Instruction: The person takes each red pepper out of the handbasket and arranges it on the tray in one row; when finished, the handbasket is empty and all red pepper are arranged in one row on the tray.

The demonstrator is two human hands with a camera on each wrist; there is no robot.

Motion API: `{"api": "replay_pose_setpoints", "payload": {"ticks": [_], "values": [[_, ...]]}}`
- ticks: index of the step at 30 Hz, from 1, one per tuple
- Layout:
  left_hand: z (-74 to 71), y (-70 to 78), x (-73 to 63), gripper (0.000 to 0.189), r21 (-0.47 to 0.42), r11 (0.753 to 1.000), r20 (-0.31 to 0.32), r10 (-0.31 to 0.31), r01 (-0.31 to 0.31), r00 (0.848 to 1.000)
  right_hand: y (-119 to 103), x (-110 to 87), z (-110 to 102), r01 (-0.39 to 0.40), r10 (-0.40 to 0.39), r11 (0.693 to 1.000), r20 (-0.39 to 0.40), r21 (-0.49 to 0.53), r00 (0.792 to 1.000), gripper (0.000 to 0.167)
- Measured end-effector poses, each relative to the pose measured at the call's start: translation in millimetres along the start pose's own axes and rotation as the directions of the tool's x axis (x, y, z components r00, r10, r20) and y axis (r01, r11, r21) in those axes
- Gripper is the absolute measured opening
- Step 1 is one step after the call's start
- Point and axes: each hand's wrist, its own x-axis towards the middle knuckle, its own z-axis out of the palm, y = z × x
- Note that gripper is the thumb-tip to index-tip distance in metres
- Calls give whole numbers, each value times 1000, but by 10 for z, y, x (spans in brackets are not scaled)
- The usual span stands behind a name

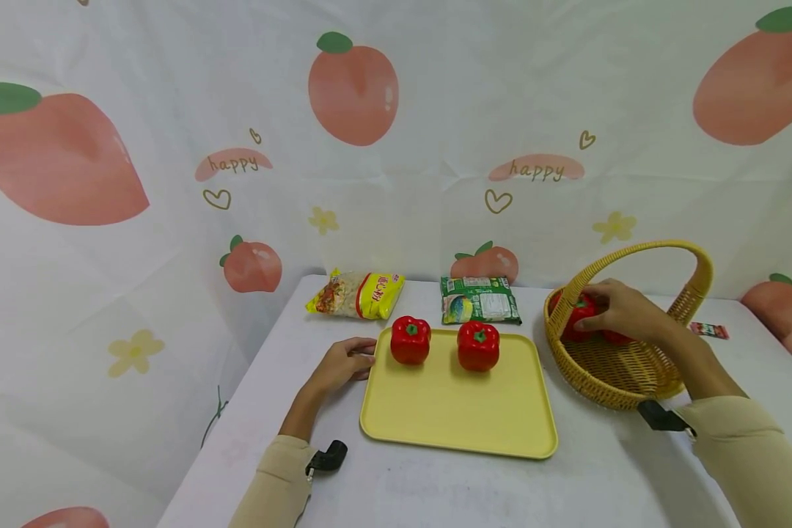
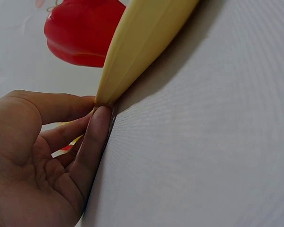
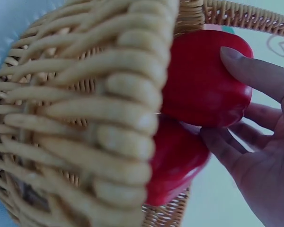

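Note:
My left hand (image 1: 340, 365) pinches the left rim of the yellow tray (image 1: 455, 414) between thumb and fingers; the left wrist view shows the tray's edge (image 2: 132, 52) at the fingertips. Two red bell peppers with green stems stand on the tray, a left pepper (image 1: 410, 340) and a right pepper (image 1: 478, 346). My right hand (image 1: 630, 312) reaches under the handle of the wicker basket (image 1: 607, 385) and grips a red bell pepper (image 3: 203, 78) inside it. Just below that one, another red bell pepper (image 3: 175, 161) lies in the basket, partly hidden by the woven wall.
Behind the tray lie a yellow-and-clear food bag (image 1: 359, 295) and a green packet (image 1: 480, 299). A small red packet (image 1: 709, 330) is to the right of the basket. A printed cloth (image 1: 409, 183) hangs at the table's back edge.

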Motion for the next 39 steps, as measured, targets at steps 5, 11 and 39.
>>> {"api": "replay_pose_setpoints", "payload": {"ticks": [5, 11, 39], "values": [[7, 11, -7, 43, 3, 1000, 2, -6, 6, 1000, -50, -123, -31, -46, 46, 999, -19, -18, 999, 87], [3, 7, -2, 44, -1, 1000, 2, 1, -1, 1000, -100, -305, -46, -78, 79, 997, -40, 13, 996, 87], [-10, -23, 15, 45, -6, 1000, 0, -6, 6, 1000, -463, -1116, 266, 120, -100, 992, -322, 43, 941, 81]]}}
